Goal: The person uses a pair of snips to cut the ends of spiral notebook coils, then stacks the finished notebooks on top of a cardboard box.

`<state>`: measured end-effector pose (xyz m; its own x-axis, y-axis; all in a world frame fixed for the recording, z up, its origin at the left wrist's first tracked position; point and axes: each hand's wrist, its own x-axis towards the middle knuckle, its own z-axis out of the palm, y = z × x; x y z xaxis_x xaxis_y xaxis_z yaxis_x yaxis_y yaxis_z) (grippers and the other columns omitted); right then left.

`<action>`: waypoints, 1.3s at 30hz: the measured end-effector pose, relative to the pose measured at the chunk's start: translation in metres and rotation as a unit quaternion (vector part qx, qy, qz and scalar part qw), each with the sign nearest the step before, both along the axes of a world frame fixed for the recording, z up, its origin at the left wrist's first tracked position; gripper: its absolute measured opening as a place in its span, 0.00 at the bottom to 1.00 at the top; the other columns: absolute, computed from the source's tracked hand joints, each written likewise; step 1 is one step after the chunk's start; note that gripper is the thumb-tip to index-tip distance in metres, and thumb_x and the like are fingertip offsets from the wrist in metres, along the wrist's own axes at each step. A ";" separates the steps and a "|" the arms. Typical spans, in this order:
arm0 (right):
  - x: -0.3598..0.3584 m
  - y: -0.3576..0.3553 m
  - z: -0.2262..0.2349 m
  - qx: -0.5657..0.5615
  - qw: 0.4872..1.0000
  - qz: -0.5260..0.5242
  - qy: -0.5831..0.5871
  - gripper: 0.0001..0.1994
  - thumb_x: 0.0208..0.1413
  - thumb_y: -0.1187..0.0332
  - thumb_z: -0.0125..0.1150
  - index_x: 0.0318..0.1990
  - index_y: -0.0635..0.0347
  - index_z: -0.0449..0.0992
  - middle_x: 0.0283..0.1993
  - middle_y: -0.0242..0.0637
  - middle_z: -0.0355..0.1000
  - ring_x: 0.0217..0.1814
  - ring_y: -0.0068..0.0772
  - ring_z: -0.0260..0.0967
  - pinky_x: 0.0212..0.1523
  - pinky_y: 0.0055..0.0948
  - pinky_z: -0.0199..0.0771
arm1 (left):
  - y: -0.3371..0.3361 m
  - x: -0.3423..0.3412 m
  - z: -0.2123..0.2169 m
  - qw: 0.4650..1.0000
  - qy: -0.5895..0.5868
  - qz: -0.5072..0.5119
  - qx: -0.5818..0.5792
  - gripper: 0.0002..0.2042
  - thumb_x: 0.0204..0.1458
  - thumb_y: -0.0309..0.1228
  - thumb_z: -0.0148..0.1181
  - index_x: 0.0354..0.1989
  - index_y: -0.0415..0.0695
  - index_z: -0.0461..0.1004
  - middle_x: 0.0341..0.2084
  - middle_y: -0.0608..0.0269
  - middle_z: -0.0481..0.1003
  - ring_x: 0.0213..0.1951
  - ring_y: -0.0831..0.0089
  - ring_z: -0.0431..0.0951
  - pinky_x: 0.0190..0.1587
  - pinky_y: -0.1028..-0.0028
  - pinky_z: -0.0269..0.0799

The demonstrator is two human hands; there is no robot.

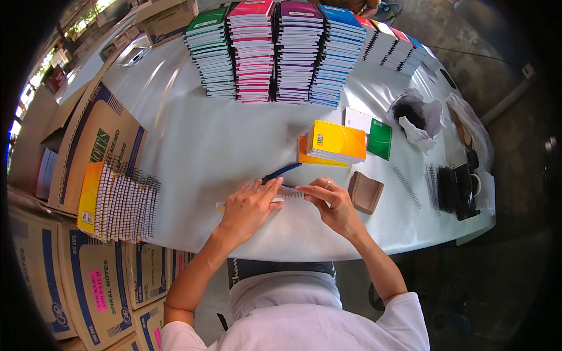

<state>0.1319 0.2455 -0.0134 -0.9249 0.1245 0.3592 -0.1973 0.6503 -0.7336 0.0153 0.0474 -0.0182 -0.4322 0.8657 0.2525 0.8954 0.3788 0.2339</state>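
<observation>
At the near middle of the table, my left hand (pixel 249 206) grips a small notepad (pixel 220 206) seen nearly edge-on, fingers over its top and thumb on the near side. My right hand (pixel 332 205) pinches the end of a thin spiral binding coil (pixel 291 195), which runs from the notepad's right end. A blue-handled tool (pixel 282 172), apparently pliers, lies just beyond my left fingertips; its jaws are hidden. Right of my right hand is a brown curved block (pixel 365 193). A stack of yellow and orange notepad sheets (pixel 338 142) sits beyond it.
Tall notebook stacks (pixel 252 55) line the far side. Bound yellow notebooks (pixel 120 202) stand at left by an open carton (pixel 96 146). On the right are a green cover (pixel 380 140), a loose coil (pixel 407 187), a bundle of black coils (pixel 449 190) and a crumpled bag (pixel 430 128).
</observation>
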 end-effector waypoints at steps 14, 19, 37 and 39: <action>-0.008 0.005 -0.001 -0.049 0.998 0.042 -0.005 0.13 0.50 0.83 0.62 0.42 0.58 0.81 0.37 0.35 0.73 0.38 0.37 0.69 0.40 0.34 0.72 | 0.001 -0.003 0.000 1.000 -0.018 -0.002 -0.007 0.29 0.55 0.44 0.59 0.63 0.45 0.65 0.50 0.59 0.77 0.52 0.57 0.77 0.55 0.60 0.73; -0.006 0.010 -0.004 0.000 0.987 0.070 -0.144 0.13 0.50 0.80 0.63 0.45 0.59 0.78 0.37 0.37 0.73 0.42 0.38 0.71 0.42 0.34 0.72 | 0.000 -0.003 0.000 1.000 -0.025 -0.002 -0.014 0.29 0.55 0.43 0.60 0.64 0.47 0.64 0.52 0.60 0.76 0.52 0.56 0.77 0.54 0.58 0.74; -0.017 -0.004 -0.013 -0.054 0.997 0.060 0.002 0.14 0.43 0.82 0.69 0.38 0.59 0.76 0.38 0.35 0.73 0.45 0.37 0.69 0.48 0.33 0.69 | 0.001 -0.005 0.005 0.998 -0.059 -0.017 -0.018 0.26 0.58 0.41 0.57 0.66 0.53 0.63 0.46 0.60 0.78 0.45 0.64 0.81 0.39 0.61 0.79; -0.017 -0.006 -0.015 -0.043 0.997 0.053 0.020 0.14 0.43 0.82 0.69 0.38 0.59 0.75 0.39 0.36 0.74 0.45 0.38 0.70 0.48 0.33 0.70 | 0.001 -0.006 0.008 0.997 -0.071 -0.011 -0.031 0.26 0.58 0.41 0.57 0.66 0.53 0.63 0.46 0.59 0.78 0.45 0.63 0.81 0.40 0.60 0.79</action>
